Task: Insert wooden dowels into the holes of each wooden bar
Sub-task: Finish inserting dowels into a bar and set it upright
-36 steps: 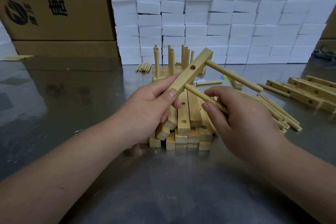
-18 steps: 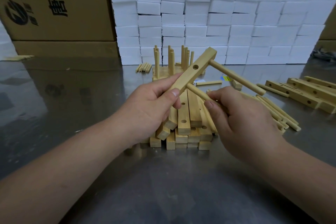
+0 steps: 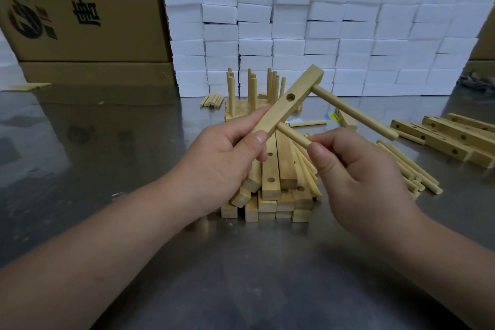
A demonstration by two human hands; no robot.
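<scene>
- Head view: steel table (image 3: 80, 169) under both hands; a foam-block wall (image 3: 348, 21) and a carton (image 3: 80, 8) stand well beyond them.
- Bar stack (image 3: 270, 177): lies directly below and between the hands, its long axes running away from the person.
- Spare bars (image 3: 442, 136): well beyond the right hand, to its outer side.
- Finished bars (image 3: 251, 91): beyond the left hand's fingertips, dowels upright.
- Loose dowels (image 3: 412, 169): on the table just outside the right hand, so that hand is the nearer one for the next pick.
- Left hand (image 3: 225, 158): thumb and fingers pinch the lower end of the held bar (image 3: 302, 86), which is off the table; its long axis rises from this hand up and to the right.
- Right hand (image 3: 356, 169): thumb and forefinger pinch the near end of the second dowel (image 3: 293, 135).
- Second dowel: its long axis runs from the right fingertips up and left to the bar's side, meeting it just above the left thumb; how deep it sits cannot be told. The push should probably follow this axis, toward the left hand.
- First dowel (image 3: 353, 112): seated near the bar's far end, jutting toward the right hand's outer side.
- Middle hole (image 3: 290, 96): open, beyond the left fingertips along the bar; likely the last to fill.
</scene>
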